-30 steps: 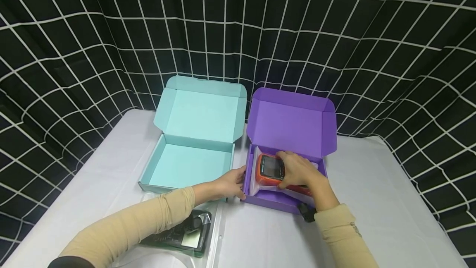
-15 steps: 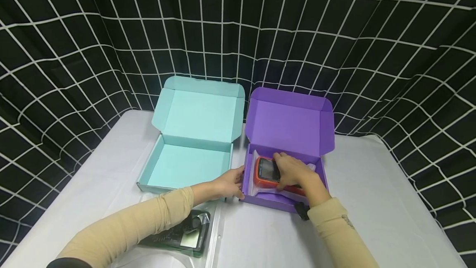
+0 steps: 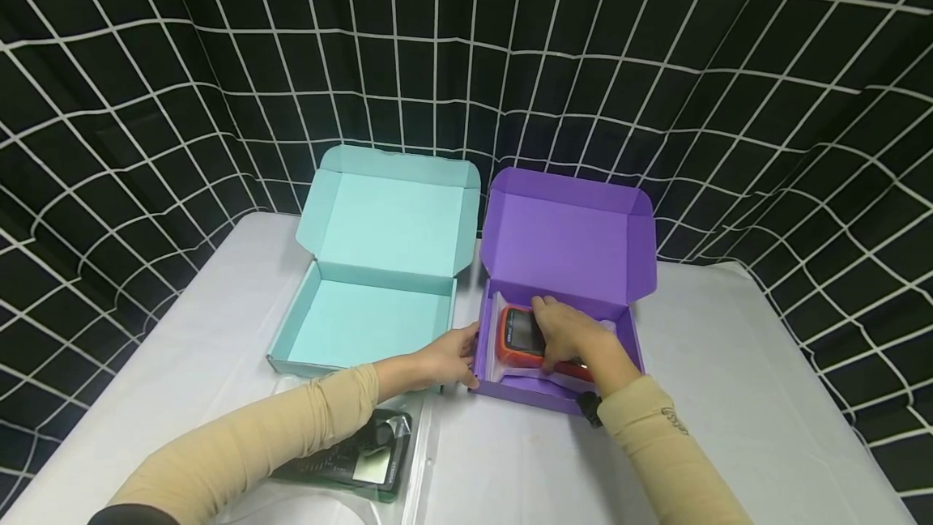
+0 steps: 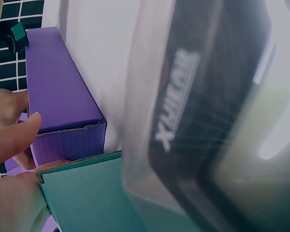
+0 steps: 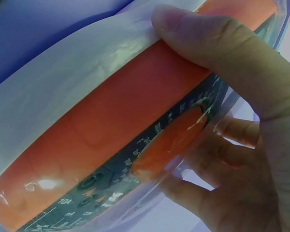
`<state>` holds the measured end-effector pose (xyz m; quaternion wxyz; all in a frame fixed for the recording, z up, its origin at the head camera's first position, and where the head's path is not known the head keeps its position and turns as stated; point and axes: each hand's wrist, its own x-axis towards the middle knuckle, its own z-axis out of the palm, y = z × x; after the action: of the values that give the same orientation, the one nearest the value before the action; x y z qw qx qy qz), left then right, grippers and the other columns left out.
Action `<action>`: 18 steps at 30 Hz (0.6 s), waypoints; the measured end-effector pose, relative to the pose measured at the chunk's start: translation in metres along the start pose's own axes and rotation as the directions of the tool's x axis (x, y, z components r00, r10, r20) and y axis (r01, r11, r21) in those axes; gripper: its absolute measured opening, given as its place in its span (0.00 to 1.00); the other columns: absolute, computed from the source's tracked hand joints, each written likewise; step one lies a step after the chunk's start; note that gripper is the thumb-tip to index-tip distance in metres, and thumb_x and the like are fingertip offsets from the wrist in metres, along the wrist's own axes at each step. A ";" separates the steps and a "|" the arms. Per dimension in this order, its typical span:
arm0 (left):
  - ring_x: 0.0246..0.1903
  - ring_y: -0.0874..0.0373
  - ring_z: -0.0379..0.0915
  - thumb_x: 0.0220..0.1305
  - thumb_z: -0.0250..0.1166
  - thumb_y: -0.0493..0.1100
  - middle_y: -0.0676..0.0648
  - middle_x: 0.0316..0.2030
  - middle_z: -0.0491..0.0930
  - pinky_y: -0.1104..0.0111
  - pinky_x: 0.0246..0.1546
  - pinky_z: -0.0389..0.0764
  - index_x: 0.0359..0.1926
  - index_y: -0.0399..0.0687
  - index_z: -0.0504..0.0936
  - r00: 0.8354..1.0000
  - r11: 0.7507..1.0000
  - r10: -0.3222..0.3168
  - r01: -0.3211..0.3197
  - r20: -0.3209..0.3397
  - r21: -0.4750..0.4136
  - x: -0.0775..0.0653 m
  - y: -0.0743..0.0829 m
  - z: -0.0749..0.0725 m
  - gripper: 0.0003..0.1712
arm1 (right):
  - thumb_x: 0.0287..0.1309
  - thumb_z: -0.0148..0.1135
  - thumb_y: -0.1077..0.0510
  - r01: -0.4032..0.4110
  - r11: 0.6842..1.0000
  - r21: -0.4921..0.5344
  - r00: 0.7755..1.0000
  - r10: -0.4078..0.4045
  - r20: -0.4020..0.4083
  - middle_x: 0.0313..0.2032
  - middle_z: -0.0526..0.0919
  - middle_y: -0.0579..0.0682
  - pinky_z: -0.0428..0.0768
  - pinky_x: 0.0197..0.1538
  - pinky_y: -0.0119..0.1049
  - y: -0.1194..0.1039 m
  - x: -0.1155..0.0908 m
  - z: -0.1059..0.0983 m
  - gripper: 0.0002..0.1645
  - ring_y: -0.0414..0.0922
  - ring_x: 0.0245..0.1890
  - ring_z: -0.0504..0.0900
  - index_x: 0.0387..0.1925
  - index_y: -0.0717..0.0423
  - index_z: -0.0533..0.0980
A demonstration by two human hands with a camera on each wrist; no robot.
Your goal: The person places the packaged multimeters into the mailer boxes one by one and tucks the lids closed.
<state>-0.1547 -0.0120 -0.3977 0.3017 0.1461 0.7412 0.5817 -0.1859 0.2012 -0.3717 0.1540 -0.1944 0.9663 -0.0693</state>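
In the open purple box (image 3: 532, 398), a multimeter (image 3: 516, 357) with an orange casing and dark face lies in a clear plastic bag (image 3: 498, 339). My right hand (image 3: 572, 335) grips it from above, thumb on the near side and fingers on the far side. The right wrist view shows the multimeter's orange side (image 5: 96, 106) under the thumb, with the dial face partly hidden by glare. My left hand (image 3: 452, 359) holds the purple box's left wall near its front corner; in the left wrist view the thumb (image 4: 19, 135) lies against the box (image 4: 63, 87).
An open teal box (image 3: 368, 326) stands just left of the purple one. In front of it, partly under the left forearm, a second multimeter (image 3: 379, 460) with a green edge lies in a clear bag (image 3: 419, 460). A black gridded curtain (image 3: 437, 63) surrounds the white table (image 3: 729, 395).
My right hand has shifted slightly left and down with the bagged multimeter, which sits a little lower in the purple box. My left hand has stayed on the box.
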 end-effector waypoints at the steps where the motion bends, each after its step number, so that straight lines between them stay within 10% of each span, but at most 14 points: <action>1: 0.69 0.36 0.52 0.45 0.61 0.14 0.27 0.70 0.53 0.55 0.65 0.64 0.73 0.28 0.42 1.000 1.000 -0.001 0.001 0.000 -0.001 0.000 0.000 0.000 0.56 | 0.22 0.86 0.58 0.001 1.000 -0.003 1.000 -0.001 0.001 0.39 0.72 0.56 0.78 0.48 0.47 0.000 0.000 0.000 0.51 0.50 0.38 0.75 0.50 0.68 0.66; 11: 0.68 0.37 0.54 0.45 0.63 0.18 0.29 0.69 0.56 0.53 0.67 0.60 0.73 0.28 0.45 1.000 0.999 -0.030 0.030 0.002 -0.027 0.002 0.005 -0.002 0.55 | 0.23 0.86 0.59 -0.059 0.998 0.010 0.996 0.058 0.061 0.42 0.70 0.58 0.78 0.50 0.49 -0.007 -0.001 -0.004 0.52 0.53 0.42 0.74 0.50 0.66 0.63; 18: 0.71 0.37 0.46 0.56 0.64 0.35 0.31 0.72 0.50 0.51 0.71 0.51 0.72 0.27 0.49 0.983 0.957 -0.179 0.164 -0.042 -0.240 0.012 0.029 -0.011 0.47 | 0.37 0.82 0.50 -0.155 0.985 0.072 0.976 0.141 0.163 0.63 0.65 0.71 0.66 0.64 0.59 -0.006 -0.008 -0.031 0.60 0.66 0.65 0.63 0.67 0.70 0.60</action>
<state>-0.1747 -0.0055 -0.3719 0.3425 0.0257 0.6859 0.6415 -0.1864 0.2007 -0.3395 0.2424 -0.1200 0.9592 -0.0828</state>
